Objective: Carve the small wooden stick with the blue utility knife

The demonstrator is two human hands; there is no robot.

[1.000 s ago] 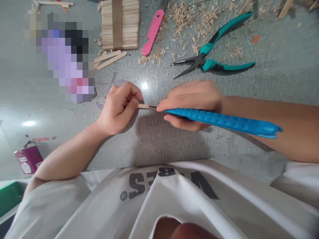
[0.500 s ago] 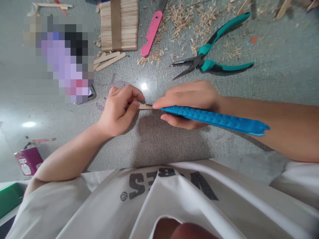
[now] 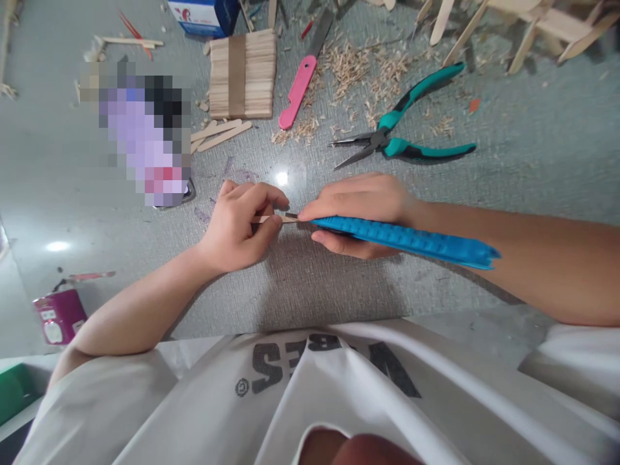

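My left hand (image 3: 245, 226) is closed on a popsicle stick (image 3: 289, 219), pinching it between thumb and fingers just above the table. My right hand (image 3: 361, 210) is wrapped round a blue utility knife (image 3: 411, 239), whose ribbed handle runs back over the wrist. The knife's short dark blade (image 3: 291, 216) lies at the stick near my left fingertips; whether it cuts into the wood I cannot tell. Beyond the right hand, teal-handled needle-nose pliers (image 3: 380, 139) lie spread on the table.
A banded bundle of popsicle sticks (image 3: 261, 74), loose sticks (image 3: 225, 137) and a pink-handled knife (image 3: 298, 90) lie ahead among wood shavings (image 3: 351, 74). A blue box (image 3: 203, 18) stands behind. A stick structure (image 3: 542, 26) is at far right, a purple box (image 3: 61, 316) at left.
The view has shifted, bringing more of the far table and the stick structure into sight. Both hands keep their grips; slightly more of the stick shows by my left thumb.
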